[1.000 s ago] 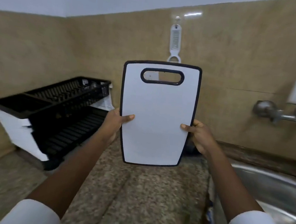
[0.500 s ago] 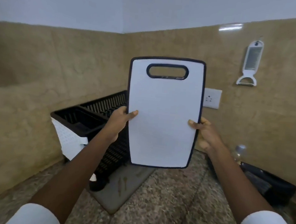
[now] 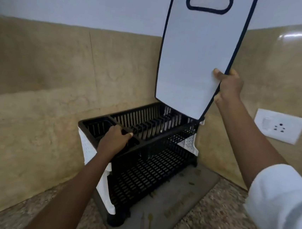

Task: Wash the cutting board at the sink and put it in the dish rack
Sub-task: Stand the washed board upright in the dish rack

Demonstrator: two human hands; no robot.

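Observation:
The white cutting board (image 3: 196, 52) with a dark rim and a handle slot at its top is held upright above the right end of the dish rack. My right hand (image 3: 227, 85) grips its lower right edge. The black two-tier dish rack (image 3: 155, 133) with white side panels stands in the corner against the tiled wall. My left hand (image 3: 114, 140) is closed on the divider bar of the rack's upper tier, near its left end. The sink is out of view.
A grey drip mat (image 3: 167, 204) lies under the rack on the speckled granite counter (image 3: 215, 227). A white wall socket (image 3: 279, 125) sits on the right wall. Beige tiled walls close in the corner on the left and behind.
My left hand has let go of the board and taken hold of the rack's upper tier. My right hand alone has lifted the board higher. The view has come closer to the rack.

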